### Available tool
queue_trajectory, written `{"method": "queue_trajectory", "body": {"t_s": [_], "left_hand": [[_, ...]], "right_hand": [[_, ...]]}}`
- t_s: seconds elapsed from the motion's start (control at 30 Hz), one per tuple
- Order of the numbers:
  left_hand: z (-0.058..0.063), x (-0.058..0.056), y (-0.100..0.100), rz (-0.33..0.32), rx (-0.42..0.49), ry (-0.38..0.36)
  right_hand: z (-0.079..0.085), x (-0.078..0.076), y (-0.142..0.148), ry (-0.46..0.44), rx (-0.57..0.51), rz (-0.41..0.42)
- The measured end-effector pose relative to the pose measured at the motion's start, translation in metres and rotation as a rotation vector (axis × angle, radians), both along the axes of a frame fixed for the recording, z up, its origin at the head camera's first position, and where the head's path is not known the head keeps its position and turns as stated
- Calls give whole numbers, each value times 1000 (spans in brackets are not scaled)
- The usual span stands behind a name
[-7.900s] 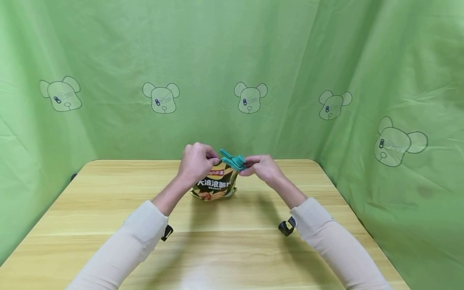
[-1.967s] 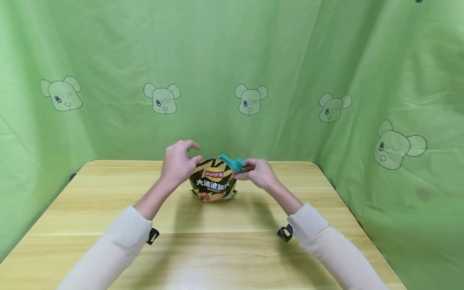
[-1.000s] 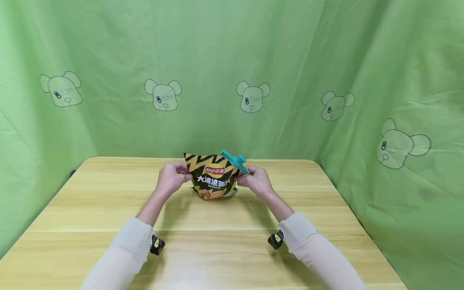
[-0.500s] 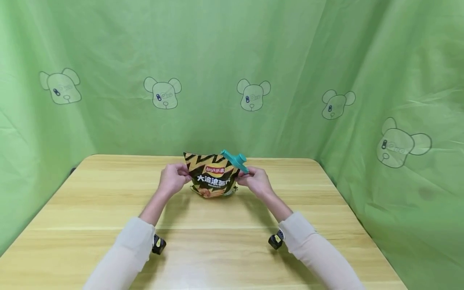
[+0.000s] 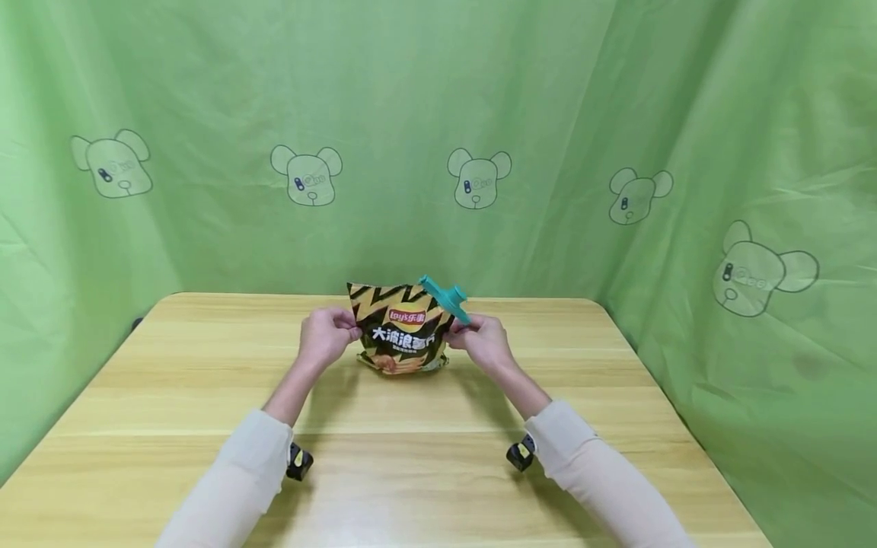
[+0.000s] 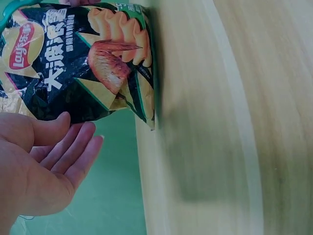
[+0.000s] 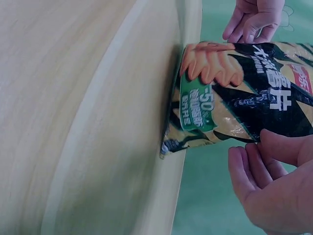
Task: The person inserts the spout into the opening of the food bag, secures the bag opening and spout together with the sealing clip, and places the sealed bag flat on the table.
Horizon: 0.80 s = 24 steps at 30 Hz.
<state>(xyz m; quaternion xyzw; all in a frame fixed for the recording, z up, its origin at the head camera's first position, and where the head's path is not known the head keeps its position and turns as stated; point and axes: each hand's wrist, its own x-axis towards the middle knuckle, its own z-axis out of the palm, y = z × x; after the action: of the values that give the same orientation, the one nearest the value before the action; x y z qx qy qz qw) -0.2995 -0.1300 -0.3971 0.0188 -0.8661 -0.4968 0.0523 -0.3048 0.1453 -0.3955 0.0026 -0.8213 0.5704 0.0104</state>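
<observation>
A black and gold bag of potato chips (image 5: 404, 327) stands upright on the table, its printed front towards me. Across its upper right corner sits a teal bag clip (image 5: 445, 297) with a round spout, slanting down to the right; the bag's upper left corner is outside the clip. My left hand (image 5: 325, 335) pinches the bag's left side, thumb in front and fingers behind, as the left wrist view shows. On the opposite side my right hand (image 5: 485, 340) pinches the bag's edge just below the clip's lower end, thumb on the front in the right wrist view.
The light wooden table (image 5: 411, 479) reaches back to a green curtain (image 5: 390, 91) printed with mouse-like heads. Black wrist cameras (image 5: 299, 462) hang under both sleeves.
Earlier my left hand held the bag's top and my right hand the ajar clip. The clip then closed and both hands moved to the bag's sides. Lately the top and clip rose slightly.
</observation>
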Motion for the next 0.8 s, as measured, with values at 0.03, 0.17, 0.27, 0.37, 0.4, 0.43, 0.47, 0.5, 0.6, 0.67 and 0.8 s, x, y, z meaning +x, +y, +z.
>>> {"method": "queue_trajectory", "body": {"t_s": [0.03,0.17,0.27,0.37,0.4,0.43,0.47,0.5,0.6,0.67,0.8], "left_hand": [[2,1,1,6,3,-6],[8,3,5,-4,90,-48],[10,3,8,-28,184,-89],[9,3,11,-43,240,-128],[8,3,12,-45,248,-141],[7,3,13,-46,257,-155],[4,2,14,-45,267,-170],[2,2,15,-45,274,-184],[-7,1,17,-48,300,-226],[-14,0,18,-54,301,-244],[-20,0,20,-67,292,-258]], "right_hand": [[1,0,0,-2,10,-1],[8,2,1,-60,-41,5],[12,3,3,-110,-96,17],[14,3,6,-141,-109,24],[14,3,7,-148,-97,25],[13,3,8,-157,-84,27],[13,3,10,-167,-72,32],[11,2,11,-177,-56,40],[6,1,16,-221,-30,65],[1,0,19,-246,-22,84],[-10,-1,23,-274,-29,89]]}}
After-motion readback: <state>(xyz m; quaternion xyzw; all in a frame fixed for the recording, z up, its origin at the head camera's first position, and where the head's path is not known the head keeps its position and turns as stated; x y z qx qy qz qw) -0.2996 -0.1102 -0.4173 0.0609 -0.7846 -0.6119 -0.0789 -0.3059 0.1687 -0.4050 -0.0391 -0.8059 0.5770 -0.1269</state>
